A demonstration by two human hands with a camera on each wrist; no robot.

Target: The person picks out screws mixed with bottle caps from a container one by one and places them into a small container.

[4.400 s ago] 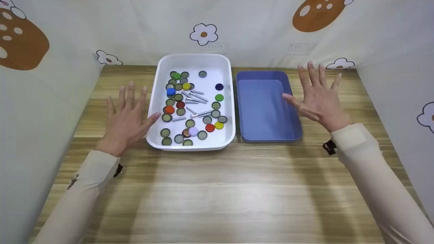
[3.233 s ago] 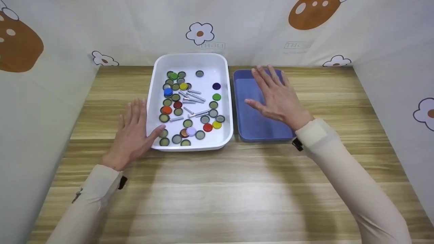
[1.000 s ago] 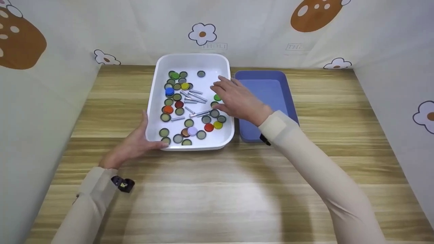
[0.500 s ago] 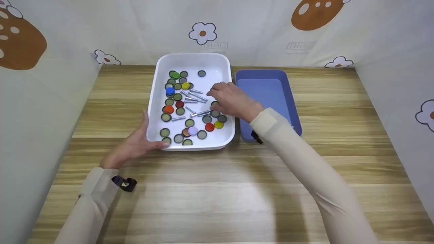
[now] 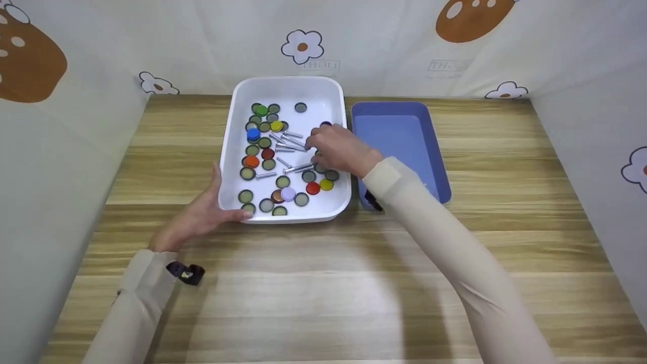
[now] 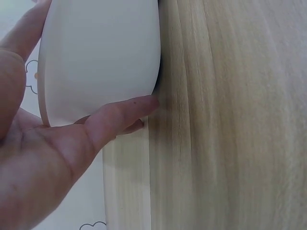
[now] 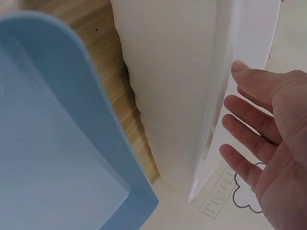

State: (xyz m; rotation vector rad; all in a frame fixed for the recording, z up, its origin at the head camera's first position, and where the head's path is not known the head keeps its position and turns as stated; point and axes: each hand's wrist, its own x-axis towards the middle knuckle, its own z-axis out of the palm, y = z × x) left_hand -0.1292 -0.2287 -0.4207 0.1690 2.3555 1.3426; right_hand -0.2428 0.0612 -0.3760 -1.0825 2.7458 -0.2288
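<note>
A white tray holds several bottle caps, mostly face down, and several silver bolts heaped in its middle. My left hand grips the near left corner of this tray, thumb over the rim; the left wrist view shows the fingers against its outer side. Inside the tray's right half, my right hand hovers low, fingertips by the bolt ends. In the right wrist view, its fingers are loosely bent, thumb apart, with nothing visible between them. The hand covers some caps; whether its fingertips touch a bolt is hidden.
Close to the right of the white tray stands a blue tray, shallower, partly under the right forearm. Both sit on a wood-grain table. A patterned white cloth hangs behind and along both sides.
My left hand has taken hold of the white tray's corner. The right hand has moved left from beside the blue tray, over it, into the white tray, its fingers bending more.
</note>
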